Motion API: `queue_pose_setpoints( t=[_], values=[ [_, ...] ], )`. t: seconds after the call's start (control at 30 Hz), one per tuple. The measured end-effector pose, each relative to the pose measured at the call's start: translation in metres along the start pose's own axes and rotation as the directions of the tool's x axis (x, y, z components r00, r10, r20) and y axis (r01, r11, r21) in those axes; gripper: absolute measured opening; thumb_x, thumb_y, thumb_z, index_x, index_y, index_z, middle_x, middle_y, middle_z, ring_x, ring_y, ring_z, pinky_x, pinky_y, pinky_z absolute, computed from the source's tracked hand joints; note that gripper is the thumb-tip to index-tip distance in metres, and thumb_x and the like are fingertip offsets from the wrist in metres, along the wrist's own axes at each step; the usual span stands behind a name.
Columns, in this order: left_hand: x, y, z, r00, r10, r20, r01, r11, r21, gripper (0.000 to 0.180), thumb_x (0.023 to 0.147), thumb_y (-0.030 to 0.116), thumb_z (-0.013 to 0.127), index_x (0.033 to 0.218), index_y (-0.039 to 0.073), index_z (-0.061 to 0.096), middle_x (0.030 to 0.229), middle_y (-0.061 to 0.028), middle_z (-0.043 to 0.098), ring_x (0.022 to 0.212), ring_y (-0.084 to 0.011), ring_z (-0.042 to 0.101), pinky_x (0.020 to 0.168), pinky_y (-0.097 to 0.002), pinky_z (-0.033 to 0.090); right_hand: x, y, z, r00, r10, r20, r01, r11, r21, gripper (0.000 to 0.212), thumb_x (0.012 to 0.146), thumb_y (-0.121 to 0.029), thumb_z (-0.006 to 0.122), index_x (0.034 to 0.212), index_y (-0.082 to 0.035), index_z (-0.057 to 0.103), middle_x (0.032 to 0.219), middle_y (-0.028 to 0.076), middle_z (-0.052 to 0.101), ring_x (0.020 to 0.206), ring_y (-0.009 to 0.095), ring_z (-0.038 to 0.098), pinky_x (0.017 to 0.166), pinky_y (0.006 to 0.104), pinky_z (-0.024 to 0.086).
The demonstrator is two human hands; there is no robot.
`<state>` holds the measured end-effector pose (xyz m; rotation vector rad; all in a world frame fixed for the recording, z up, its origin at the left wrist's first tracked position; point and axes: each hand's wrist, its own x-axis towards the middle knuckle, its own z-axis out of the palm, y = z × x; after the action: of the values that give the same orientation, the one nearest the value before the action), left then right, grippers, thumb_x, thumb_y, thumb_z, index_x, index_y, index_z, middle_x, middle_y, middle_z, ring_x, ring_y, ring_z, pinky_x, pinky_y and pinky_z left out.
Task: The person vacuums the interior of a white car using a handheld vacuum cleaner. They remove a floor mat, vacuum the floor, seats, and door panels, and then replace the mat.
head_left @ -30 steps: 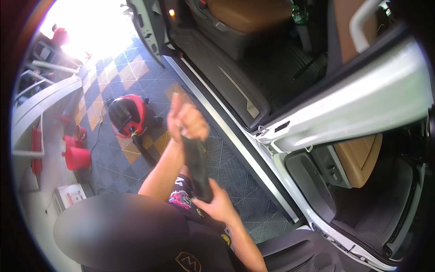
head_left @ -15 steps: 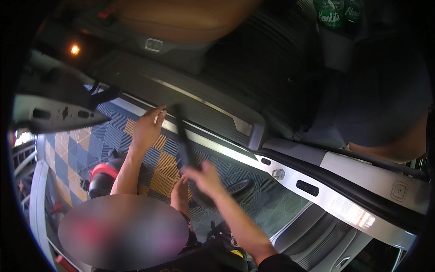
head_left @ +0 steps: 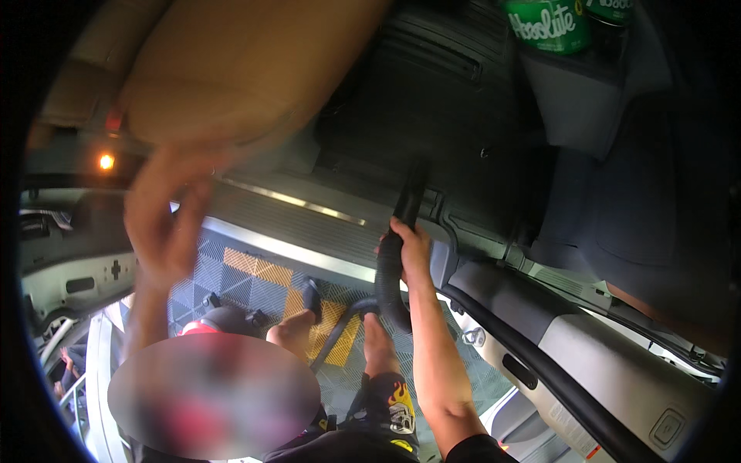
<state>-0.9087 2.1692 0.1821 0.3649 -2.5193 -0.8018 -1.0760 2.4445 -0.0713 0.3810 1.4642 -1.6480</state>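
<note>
My right hand [head_left: 413, 251] is wrapped round the upper end of a black vacuum cleaner hose [head_left: 392, 285], just over the door sill. Its dark nozzle [head_left: 411, 189] points into the car, over the black floor mat [head_left: 370, 139]. Below the grip the hose bends down toward the ground. Motion blurs my left hand [head_left: 166, 208], raised at the left near the base of the brown seat [head_left: 239, 69]. Its thumb stands apart from the stretched fingers, and nothing shows in it; whether it touches the seat I cannot tell.
The door sill [head_left: 293, 251] crosses the middle, with a door pillar [head_left: 494, 339] at the right. Green-labelled bottles [head_left: 548, 27] stand in a holder at the top right. A red and black machine [head_left: 220, 320] sits on the patterned floor tiles [head_left: 262, 270], partly behind a blurred oval.
My right hand has carried the hose up and right, its nozzle now inside the car. My left hand has gone from the sill up and left toward the seat. The view has shifted.
</note>
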Motion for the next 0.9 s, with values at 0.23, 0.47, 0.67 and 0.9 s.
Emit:
queue_pose_setpoints(
  t=[0.23,0.47,0.67,0.9],
  values=[
    [0.180,-0.153,-0.006,0.982,-0.168,0.085,0.171,0.985,-0.033,0.048,0.107,0.027,0.055,0.150,0.006,0.054,0.155,-0.0139,0.053,0.147,-0.0258,0.045,0.122,-0.0361,0.031,0.021,-0.001,-0.051,1.000,0.025,-0.013,-0.021,0.977,0.213,0.027,0.090,-0.022,0.077,0.101,-0.003,0.062,0.073,0.011,0.066,0.056,0.023,0.066,0.051,0.0366,0.057],
    [0.232,-0.198,0.018,0.956,0.138,0.259,-0.186,0.968,0.169,0.055,0.109,0.030,0.047,0.160,0.009,0.044,0.169,-0.0145,0.035,0.158,-0.0292,0.029,0.129,-0.0402,0.019,0.044,0.051,0.084,0.991,-0.131,-0.036,0.132,0.991,0.030,0.023,0.088,-0.014,0.078,0.102,-0.002,0.063,0.074,0.010,0.067,0.055,0.021,0.065,0.049,0.0351,0.054],
    [0.227,-0.215,0.016,0.978,0.090,0.187,-0.108,0.990,0.092,0.053,0.106,0.026,0.051,0.156,0.010,0.050,0.168,-0.0143,0.039,0.158,-0.0292,0.031,0.128,-0.0399,0.022,0.037,0.024,0.090,0.974,0.063,0.216,-0.030,0.987,-0.155,0.032,0.085,-0.016,0.083,0.107,-0.001,0.066,0.075,0.006,0.066,0.060,0.017,0.064,0.054,0.0312,0.052],
    [0.229,-0.205,0.018,0.982,0.097,0.162,-0.115,0.987,0.108,0.051,0.105,0.023,0.050,0.154,0.010,0.053,0.166,-0.0146,0.042,0.157,-0.0308,0.031,0.127,-0.0410,0.024,0.027,0.056,0.085,0.939,-0.159,-0.304,0.246,0.931,0.272,0.026,0.090,-0.015,0.077,0.108,-0.002,0.063,0.072,0.010,0.064,0.056,0.020,0.064,0.052,0.0327,0.054]
  ],
)
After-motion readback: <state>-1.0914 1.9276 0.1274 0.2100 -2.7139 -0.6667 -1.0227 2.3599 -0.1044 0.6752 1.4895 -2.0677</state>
